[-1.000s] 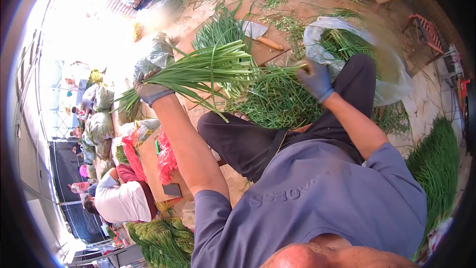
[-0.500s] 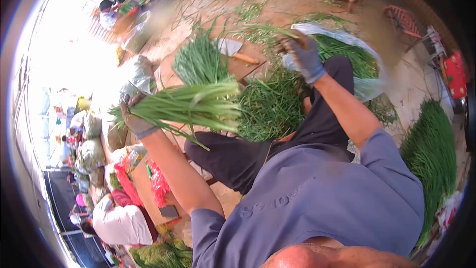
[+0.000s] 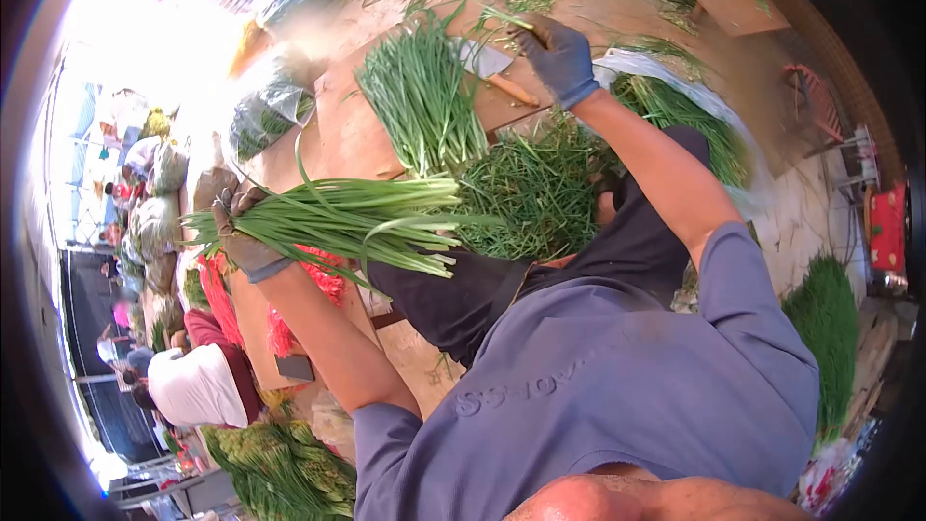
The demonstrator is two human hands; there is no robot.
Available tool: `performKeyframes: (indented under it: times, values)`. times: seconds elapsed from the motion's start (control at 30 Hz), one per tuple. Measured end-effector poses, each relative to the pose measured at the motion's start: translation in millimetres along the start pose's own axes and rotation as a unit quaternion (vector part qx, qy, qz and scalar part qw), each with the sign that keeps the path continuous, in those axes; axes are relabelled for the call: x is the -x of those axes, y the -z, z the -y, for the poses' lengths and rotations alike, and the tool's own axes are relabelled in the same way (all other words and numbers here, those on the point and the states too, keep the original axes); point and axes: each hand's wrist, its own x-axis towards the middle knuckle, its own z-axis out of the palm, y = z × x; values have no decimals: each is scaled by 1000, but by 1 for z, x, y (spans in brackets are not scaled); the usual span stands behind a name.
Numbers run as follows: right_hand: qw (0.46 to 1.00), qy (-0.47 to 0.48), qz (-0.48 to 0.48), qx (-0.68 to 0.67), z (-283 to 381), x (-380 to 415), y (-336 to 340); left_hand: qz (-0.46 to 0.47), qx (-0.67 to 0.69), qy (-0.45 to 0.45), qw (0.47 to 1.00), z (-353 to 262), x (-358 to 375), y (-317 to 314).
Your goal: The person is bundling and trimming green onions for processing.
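My left hand [image 3: 253, 243], in a dark glove, is wrapped round a bunch of long green stalks [image 3: 357, 217], whose pale ends point right over my lap. My right hand [image 3: 558, 60], gloved too, is closed on a few thin green stalks [image 3: 508, 18] above the board's right end. Between the hands a pile of green stalks [image 3: 421, 92] lies on the wooden board [image 3: 338, 121]. A cleaver [image 3: 485, 59] with an orange-brown handle rests beside that pile, close to my right hand. Loose green leaves [image 3: 531, 193] are heaped in front of my lap.
An open plastic bag of greens [image 3: 680, 116] lies beyond my right forearm. More green bundles stand at far right [image 3: 825, 338] and lie at lower left [image 3: 280, 463]. A person in a white top [image 3: 198, 386] sits at left, near red strings [image 3: 222, 309]. A low table [image 3: 730, 0] is at upper right.
My right hand has moved up and left, and the stalks in it have swung inward. My left hand has lowered slightly with its bunch. The whole view has shifted.
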Motion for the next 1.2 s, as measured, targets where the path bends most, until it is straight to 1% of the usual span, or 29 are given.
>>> performKeyframes:
  times: [0.03, 0.1, 0.13, 0.17, 0.23, 0.3, 0.33, 0.4, 0.43, 0.47, 0.57, 0.63, 0.67, 0.77, 0.8, 0.9, 1.0, 1.1, 1.2]
  values:
    - [995, 52, 42, 79, -1, 1, -11, -27, -40, -23, 999, -4, 1, -1]
    - [952, 160, 124, 230, -1, 5, -34, -86, -120, -69, 987, -6, -7, -6]
    - [958, 195, 112, 180, -5, 16, -53, -55, -51, -16, 997, -14, -14, 4]
    - [941, 198, 185, 205, -18, 37, -75, -115, -42, -36, 992, -21, -23, 20]
    - [889, 206, 320, 256, -42, 72, -109, -78, -3, -19, 997, -19, -24, 22]
    - [906, 135, 337, 218, -24, 92, -103, -108, 6, -35, 993, -8, -18, 8]
    - [912, 100, 344, 202, -13, 100, -97, -121, 13, -41, 992, -4, -18, 4]
    - [965, 48, 254, 47, 21, 105, -80, -180, -17, -77, 981, -4, -25, 7]
    - [979, 22, 202, -28, 42, 102, -66, -206, -31, -93, 974, -3, -29, 9]
    - [979, -52, 182, -69, 68, 99, -48, -123, 15, -44, 991, -16, -40, 39]
    - [990, 5, 119, -69, 114, 108, 3, -133, -18, -57, 989, 4, -28, 17]
    - [984, 32, 154, -83, 154, 113, 29, -138, -31, -94, 985, 8, -29, 22]
    - [981, 48, 168, -89, 163, 114, 34, -137, -36, -112, 984, 14, -30, 17]
    - [979, 115, 154, -66, 172, 121, 27, -165, -69, -92, 980, 30, -18, -15]
    - [984, 108, 137, -45, 170, 125, 22, -144, -47, -93, 984, 25, -25, -1]
    - [987, 69, 144, -25, 172, 127, 10, -38, -2, -73, 997, 32, -13, -22]
    - [987, 53, 149, 15, 172, 130, 5, -34, -37, -100, 994, 31, -12, -25]
    - [969, -60, 235, -39, 165, 129, -6, -4, -31, -85, 996, 36, -7, -37]
    - [957, -92, 272, -35, 159, 132, -18, 100, -28, 0, 995, 24, -16, -14]
